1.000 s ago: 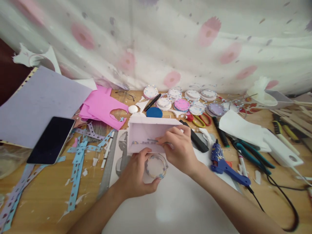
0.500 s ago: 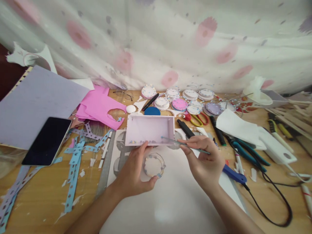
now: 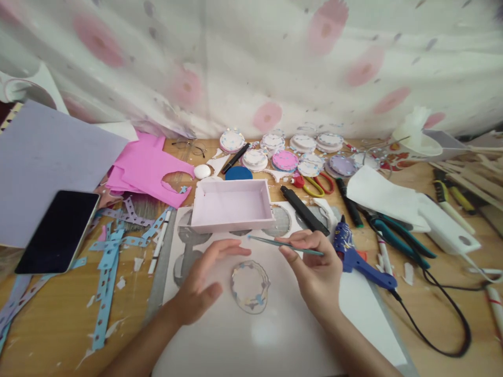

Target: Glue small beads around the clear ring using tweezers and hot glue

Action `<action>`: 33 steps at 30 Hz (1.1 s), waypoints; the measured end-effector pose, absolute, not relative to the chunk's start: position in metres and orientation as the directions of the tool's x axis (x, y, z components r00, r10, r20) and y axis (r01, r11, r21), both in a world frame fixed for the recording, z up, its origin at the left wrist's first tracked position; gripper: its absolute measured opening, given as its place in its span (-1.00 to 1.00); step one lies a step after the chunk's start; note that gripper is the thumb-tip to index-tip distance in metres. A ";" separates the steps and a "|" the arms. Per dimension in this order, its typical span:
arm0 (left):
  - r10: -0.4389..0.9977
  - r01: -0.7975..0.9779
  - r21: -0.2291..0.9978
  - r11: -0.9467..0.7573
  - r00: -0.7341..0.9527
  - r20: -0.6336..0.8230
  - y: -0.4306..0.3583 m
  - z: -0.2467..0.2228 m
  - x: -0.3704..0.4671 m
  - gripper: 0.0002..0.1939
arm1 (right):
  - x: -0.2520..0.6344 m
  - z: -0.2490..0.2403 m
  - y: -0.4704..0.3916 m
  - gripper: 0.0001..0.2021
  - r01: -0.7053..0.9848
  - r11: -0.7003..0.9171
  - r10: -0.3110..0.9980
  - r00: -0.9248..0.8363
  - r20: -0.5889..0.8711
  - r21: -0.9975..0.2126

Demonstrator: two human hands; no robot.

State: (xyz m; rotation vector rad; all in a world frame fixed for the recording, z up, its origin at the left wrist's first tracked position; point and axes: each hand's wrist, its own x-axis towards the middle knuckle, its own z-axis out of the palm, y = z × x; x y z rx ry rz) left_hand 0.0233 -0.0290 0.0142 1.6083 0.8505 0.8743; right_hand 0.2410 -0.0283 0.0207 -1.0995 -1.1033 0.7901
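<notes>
My left hand [image 3: 200, 283] is held with its fingers apart and nothing in it, just left of a clear ring [image 3: 250, 287] edged with small blue and grey pieces. The ring lies on a white sheet [image 3: 220, 345]. Between the thumb and fingers of my right hand [image 3: 314, 267] are teal tweezers [image 3: 288, 245], pointing left. A tiny pale blue piece shows at their tip, above the ring. Beyond the hands sits an open pale pink box [image 3: 231, 228].
A blue glue gun [image 3: 363, 264] with its cord lies right, near teal pliers [image 3: 401, 241]. Decorated discs [image 3: 285, 160] line the back. On the left are a phone [image 3: 58, 230], pink sheets [image 3: 145, 167] and cut blue strips [image 3: 106, 293].
My left hand has let go of the box and moved down and left. The box now rests flatter. The tweezers have moved left and down from the box to above the ring.
</notes>
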 end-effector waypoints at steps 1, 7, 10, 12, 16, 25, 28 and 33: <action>0.911 0.100 0.985 -0.142 0.403 0.090 -0.028 0.014 0.024 -0.50 | 0.240 0.021 -0.029 -0.83 0.001 0.257 0.930 0.273 0.248 -0.966; 0.983 0.256 0.960 -0.116 0.166 0.074 -0.025 0.011 0.034 -0.86 | 0.233 0.019 -0.034 -0.83 -0.087 0.177 0.967 0.199 0.157 -0.980; 0.979 0.265 0.951 -0.157 0.168 0.115 -0.026 0.008 0.037 -0.90 | 0.229 0.018 -0.035 -0.82 -0.067 0.185 0.968 0.183 0.170 -0.980; 0.979 0.253 0.952 -0.171 0.152 0.135 -0.027 0.006 0.039 -0.90 | 0.228 0.018 -0.035 -0.82 -0.046 0.194 0.966 0.181 0.183 -0.980; 0.986 0.232 0.961 -0.149 0.109 0.127 -0.028 0.006 0.039 -0.89 | 0.227 0.019 -0.035 -0.83 -0.077 0.191 0.967 0.189 0.174 -0.979; 0.984 0.274 0.949 -0.158 0.122 0.129 -0.027 0.007 0.038 -0.91 | 0.228 0.020 -0.033 -0.83 -0.058 0.196 0.967 0.179 0.183 -0.979; 0.978 0.295 0.937 -0.187 0.149 0.149 -0.027 0.005 0.037 -0.91 | 0.228 0.019 -0.034 -0.82 -0.039 0.214 0.962 0.184 0.203 -0.976; 0.962 0.362 0.899 -0.247 0.199 0.184 -0.028 0.013 0.032 -0.87 | 0.231 0.016 -0.034 -0.81 -0.015 0.310 0.918 0.265 0.295 -0.951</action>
